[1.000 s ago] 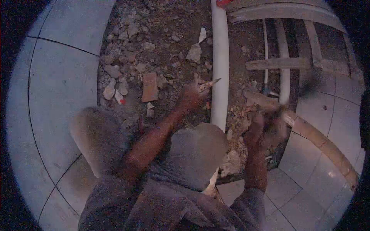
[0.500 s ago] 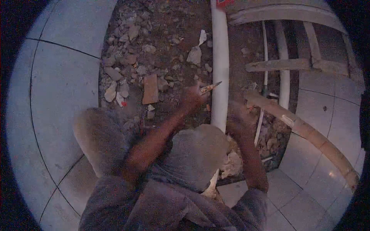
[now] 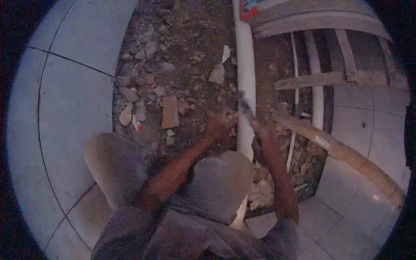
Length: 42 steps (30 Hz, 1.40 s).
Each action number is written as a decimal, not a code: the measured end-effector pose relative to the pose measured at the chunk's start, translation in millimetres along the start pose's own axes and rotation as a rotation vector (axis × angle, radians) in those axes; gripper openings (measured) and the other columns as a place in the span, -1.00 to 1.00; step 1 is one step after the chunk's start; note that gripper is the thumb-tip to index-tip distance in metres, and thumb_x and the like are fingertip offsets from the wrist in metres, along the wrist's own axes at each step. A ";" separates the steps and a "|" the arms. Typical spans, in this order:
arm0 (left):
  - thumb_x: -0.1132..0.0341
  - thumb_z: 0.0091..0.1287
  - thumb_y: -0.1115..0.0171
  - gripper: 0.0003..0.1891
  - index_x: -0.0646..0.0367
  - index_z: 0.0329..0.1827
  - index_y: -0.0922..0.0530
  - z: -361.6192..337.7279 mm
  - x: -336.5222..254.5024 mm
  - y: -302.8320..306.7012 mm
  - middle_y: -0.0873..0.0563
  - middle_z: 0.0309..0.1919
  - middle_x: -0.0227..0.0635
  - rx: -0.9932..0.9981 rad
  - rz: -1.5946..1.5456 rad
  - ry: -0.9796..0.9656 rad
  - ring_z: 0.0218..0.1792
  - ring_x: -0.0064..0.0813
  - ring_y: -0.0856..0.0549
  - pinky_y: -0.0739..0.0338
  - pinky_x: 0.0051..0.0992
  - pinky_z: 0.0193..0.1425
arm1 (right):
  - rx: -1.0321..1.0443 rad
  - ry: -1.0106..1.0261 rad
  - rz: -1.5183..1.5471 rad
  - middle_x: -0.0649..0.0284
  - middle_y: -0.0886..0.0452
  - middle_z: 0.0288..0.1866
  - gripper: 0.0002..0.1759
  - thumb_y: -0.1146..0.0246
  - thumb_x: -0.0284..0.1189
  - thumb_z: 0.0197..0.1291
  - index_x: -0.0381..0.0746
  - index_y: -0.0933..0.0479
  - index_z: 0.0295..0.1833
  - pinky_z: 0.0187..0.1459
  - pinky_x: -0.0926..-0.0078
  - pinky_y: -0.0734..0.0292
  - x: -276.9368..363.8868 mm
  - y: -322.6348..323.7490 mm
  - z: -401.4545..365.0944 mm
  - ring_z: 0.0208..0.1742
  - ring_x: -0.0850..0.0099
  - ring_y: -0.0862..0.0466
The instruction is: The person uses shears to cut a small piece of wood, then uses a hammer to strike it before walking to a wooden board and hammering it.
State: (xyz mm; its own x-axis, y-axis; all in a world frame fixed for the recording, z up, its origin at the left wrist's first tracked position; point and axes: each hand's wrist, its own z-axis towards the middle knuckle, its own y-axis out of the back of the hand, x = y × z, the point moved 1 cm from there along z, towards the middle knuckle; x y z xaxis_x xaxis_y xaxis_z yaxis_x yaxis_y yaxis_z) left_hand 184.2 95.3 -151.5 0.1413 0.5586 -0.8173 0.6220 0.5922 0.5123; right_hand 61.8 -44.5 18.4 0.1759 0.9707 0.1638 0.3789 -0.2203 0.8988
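A white pipe (image 3: 246,65) runs lengthwise over the rubble, in front of my knees. Just left of it, my left hand (image 3: 220,123) is blurred; its fingers and anything in them cannot be made out. On the pipe's right side my right hand (image 3: 261,130) is closed, also partly smeared. A dark, slim object (image 3: 245,104) reaches from it up across the pipe; motion hides its kind. Both hands are low over the pipe, close to each other.
Broken stones and a reddish brick piece (image 3: 170,112) lie left of the pipe. A wooden frame (image 3: 320,24) stands at upper right, with a thick bamboo pole (image 3: 346,151) below it. Thinner white pipes (image 3: 317,104) run alongside. Pale floor tiles (image 3: 82,95) border the trench.
The pointed, patterned thing in my left hand no longer shows clearly. My right hand has come up to the pipe, where a dark object now crosses it. The view has shifted slightly.
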 end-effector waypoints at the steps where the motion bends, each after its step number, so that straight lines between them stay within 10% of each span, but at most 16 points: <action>1: 0.06 0.29 -0.11 -0.53 0.15 0.16 -0.37 -1.8 -1.7 6.8 -0.64 -0.28 -0.10 -0.148 0.093 -0.201 -0.32 -0.16 -0.67 -0.53 -0.19 -0.17 | -0.115 0.046 -0.039 0.08 -0.18 0.36 -0.46 0.10 -0.18 0.38 -0.26 -0.11 0.35 0.31 0.23 -0.16 -19.2 4.2 -9.3 0.36 0.28 -0.20; 3: 0.07 0.28 -0.14 -0.53 0.13 0.16 -0.37 -34.6 -18.5 8.5 -0.64 -0.29 -0.09 -0.228 0.155 -0.374 -0.32 -0.17 -0.67 -0.53 -0.20 -0.17 | -0.554 -0.231 0.583 0.06 -0.21 0.33 -0.44 0.06 -0.17 0.36 -0.27 -0.13 0.34 0.30 0.22 -0.18 17.0 53.5 -27.0 0.33 0.25 -0.24; 5: 0.10 0.26 -0.17 -0.48 0.18 0.20 -0.34 -30.6 -37.5 44.7 -0.61 -0.19 -0.04 0.068 -0.384 -0.017 -0.22 -0.14 -0.65 -0.51 -0.18 -0.12 | -0.732 -0.294 0.740 0.03 -0.23 0.31 -0.42 0.03 -0.15 0.33 -0.29 -0.14 0.33 0.28 0.22 -0.20 0.9 44.0 -29.1 0.30 0.23 -0.27; 9: 0.09 0.22 -0.22 -0.42 0.29 0.18 -0.33 -35.1 -44.7 37.9 -0.60 -0.16 0.01 0.092 -0.295 -0.017 -0.13 -0.14 -0.63 -0.51 -0.18 -0.08 | 0.084 -0.101 0.044 -0.03 -0.29 0.27 -0.37 -0.04 -0.12 0.29 -0.32 -0.18 0.31 0.24 0.21 -0.25 -17.6 -65.7 4.4 0.24 0.18 -0.35; 11: 0.07 0.18 -0.25 -0.39 0.34 0.14 -0.32 -23.2 -45.2 2.6 -0.61 -0.17 0.01 -0.756 0.063 -0.117 -0.13 -0.13 -0.64 -0.51 -0.19 -0.08 | 0.372 0.012 0.134 -0.05 -0.31 0.25 -0.35 -0.07 -0.11 0.26 -0.34 -0.19 0.29 0.22 0.20 -0.27 12.0 -12.2 21.5 0.21 0.16 -0.39; 15: 0.06 0.17 -0.25 -0.35 0.33 0.18 -0.29 -19.8 -20.1 38.6 -0.59 -0.13 0.02 -0.035 -0.207 0.012 -0.10 -0.12 -0.63 -0.50 -0.20 -0.07 | -0.707 -0.356 0.809 -0.07 -0.40 0.11 -0.39 -0.09 -0.17 0.23 -0.31 -0.21 0.27 0.14 0.20 -0.34 14.3 50.2 -31.6 0.08 0.11 -0.46; 17: 0.07 0.18 -0.23 -0.35 0.32 0.22 -0.27 -24.6 -33.4 58.3 -0.58 -0.09 0.00 0.226 -0.467 0.112 -0.12 -0.12 -0.62 -0.50 -0.19 -0.06 | -0.867 -0.371 0.860 -0.08 -0.44 0.04 -0.41 -0.10 -0.20 0.21 -0.30 -0.21 0.26 0.10 0.20 -0.38 -3.3 40.2 -39.7 0.01 0.09 -0.49; 20: 0.07 0.20 -0.22 -0.42 0.31 0.14 -0.34 -23.6 -9.5 25.6 -0.59 -0.11 -0.04 0.033 -0.183 0.070 -0.16 -0.18 -0.63 -0.50 -0.23 -0.07 | -0.013 -0.206 0.068 -0.09 -0.51 -0.07 -0.44 -0.11 -0.25 0.19 -0.27 -0.22 0.25 0.04 0.20 -0.43 -35.7 -66.8 -9.2 -0.09 0.06 -0.54; 25: 0.09 0.20 -0.25 -0.51 0.23 0.07 -0.40 -18.7 -6.9 13.7 -0.59 -0.11 -0.07 -0.065 -0.339 -0.036 -0.14 -0.20 -0.62 -0.49 -0.25 -0.06 | -0.018 -0.201 0.234 -0.08 -0.52 -0.04 -0.56 -0.20 -0.48 0.08 -0.27 -0.35 0.11 0.04 0.24 -0.43 42.9 24.4 -24.8 -0.08 0.06 -0.55; 27: 0.10 0.20 -0.25 -0.53 0.20 0.05 -0.41 -19.1 -9.7 14.0 -0.59 -0.11 -0.08 -0.064 -0.389 -0.039 -0.13 -0.21 -0.62 -0.48 -0.26 -0.05 | -0.732 -0.400 1.057 -0.07 -0.53 -0.07 -0.54 -0.20 -0.49 0.07 -0.25 -0.36 0.13 0.05 0.29 -0.42 25.5 39.9 -37.5 -0.09 0.13 -0.56; 28: 0.11 0.19 -0.26 -0.53 0.18 0.07 -0.40 -23.9 -9.2 16.7 -0.59 -0.12 -0.09 -0.010 -0.340 -0.012 -0.13 -0.21 -0.62 -0.48 -0.26 -0.05 | -0.760 -0.385 1.016 -0.04 -0.53 -0.09 -0.58 -0.17 -0.46 0.11 -0.26 -0.37 0.12 0.03 0.29 -0.44 10.1 33.0 -38.7 -0.10 0.17 -0.57; 33: 0.16 0.18 -0.29 -0.55 0.13 0.06 -0.38 -16.6 11.4 -11.2 -0.61 -0.17 -0.15 -0.190 -0.311 -0.128 -0.17 -0.24 -0.63 -0.50 -0.27 -0.06 | 0.040 -0.058 -0.094 0.09 -0.54 -0.13 -0.65 -0.04 -0.31 0.28 -0.33 -0.40 0.05 -0.08 0.32 -0.50 -21.6 -94.6 0.8 -0.15 0.32 -0.58; 36: 0.20 0.16 -0.31 -0.59 0.14 0.00 -0.39 -22.3 1.8 9.2 -0.61 -0.21 -0.15 -0.137 -0.226 -0.234 -0.21 -0.23 -0.63 -0.52 -0.26 -0.11 | -0.042 0.001 0.259 0.17 -0.54 -0.08 -0.63 0.04 -0.22 0.33 -0.28 -0.41 0.03 -0.13 0.27 -0.51 32.9 -9.0 7.1 -0.12 0.29 -0.58; 38: 0.18 0.16 -0.31 -0.61 0.15 -0.03 -0.44 -37.4 -43.0 54.6 -0.61 -0.17 -0.10 0.128 -0.335 0.188 -0.16 -0.18 -0.63 -0.51 -0.23 -0.09 | -0.451 -0.278 0.976 -0.02 -0.52 -0.23 -0.66 -0.18 -0.46 0.06 -0.31 -0.39 -0.02 -0.04 0.27 -0.44 -2.6 -23.7 -11.0 -0.23 0.14 -0.54; 42: 0.08 0.15 -0.31 -0.55 0.13 0.00 -0.44 -15.1 -8.3 29.2 -0.61 -0.16 -0.08 -0.054 -0.471 -0.057 -0.16 -0.16 -0.63 -0.51 -0.19 -0.09 | -0.950 0.076 0.684 0.02 -0.50 -0.37 -0.74 -0.20 -0.44 0.04 -0.31 -0.39 -0.16 -0.28 0.32 -0.46 -4.5 -57.0 7.0 -0.42 0.14 -0.51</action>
State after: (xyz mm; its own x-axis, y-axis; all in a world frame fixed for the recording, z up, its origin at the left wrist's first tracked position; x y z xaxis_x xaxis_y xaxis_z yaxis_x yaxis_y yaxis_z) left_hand 189.6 116.6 -125.8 -0.1037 0.1906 -0.9762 0.5877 0.8035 0.0945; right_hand 45.7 -37.0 -36.5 0.0129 0.6881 0.7255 -0.6099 -0.5695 0.5510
